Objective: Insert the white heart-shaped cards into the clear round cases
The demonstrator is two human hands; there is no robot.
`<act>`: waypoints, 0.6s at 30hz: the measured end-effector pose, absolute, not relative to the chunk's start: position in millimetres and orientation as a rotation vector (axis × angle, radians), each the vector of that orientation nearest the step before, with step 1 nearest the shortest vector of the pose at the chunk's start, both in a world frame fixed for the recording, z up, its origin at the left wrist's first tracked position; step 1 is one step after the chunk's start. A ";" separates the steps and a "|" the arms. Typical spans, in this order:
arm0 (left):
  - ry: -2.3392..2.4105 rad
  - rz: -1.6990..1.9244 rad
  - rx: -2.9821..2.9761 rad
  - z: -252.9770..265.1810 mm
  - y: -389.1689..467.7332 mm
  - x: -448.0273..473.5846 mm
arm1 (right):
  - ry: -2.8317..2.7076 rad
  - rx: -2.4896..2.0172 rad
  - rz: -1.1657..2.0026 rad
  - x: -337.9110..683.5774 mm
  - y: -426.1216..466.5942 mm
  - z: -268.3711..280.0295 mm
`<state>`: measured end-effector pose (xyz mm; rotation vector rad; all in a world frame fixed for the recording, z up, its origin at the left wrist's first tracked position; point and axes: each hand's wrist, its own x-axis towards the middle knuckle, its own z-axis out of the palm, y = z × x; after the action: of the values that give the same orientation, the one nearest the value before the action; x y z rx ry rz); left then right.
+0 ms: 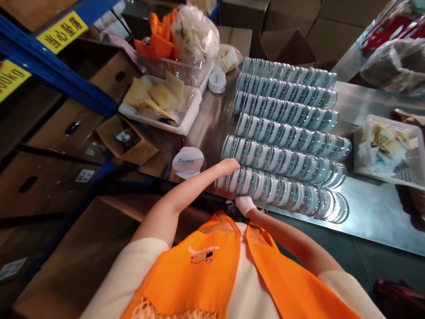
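The left hand (229, 166) is by the near row of clear round things (285, 192). The right hand (245, 205), looking white, is at the shiny table's (375, 210) edge. Both hands' fingers are hidden, so I can't tell if they grip. A white basket (414, 166) is cut off sideways.

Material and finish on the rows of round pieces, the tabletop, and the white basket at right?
Rows of round pieces: clear, glossy plastic or possibly glass, judging by see-through edges and bright highlights; pale parts inside, material unclear.
Tabletop: bare metal, likely stainless steel, satin; silvery grey with soft, smeared reflections.
White basket: probably molded plastic, dull; perforated wall.
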<state>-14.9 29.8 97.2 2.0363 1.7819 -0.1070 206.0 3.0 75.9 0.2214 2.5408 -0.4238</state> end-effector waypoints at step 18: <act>1.862 -0.129 1.782 59.0 -14.2 73.4 | 3.023 0.459 -0.261 209.4 80.8 86.1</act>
<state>73.4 -14.2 59.0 1.7820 1.8623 -0.1286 209.4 80.8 86.1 0.4586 3.0228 -0.2615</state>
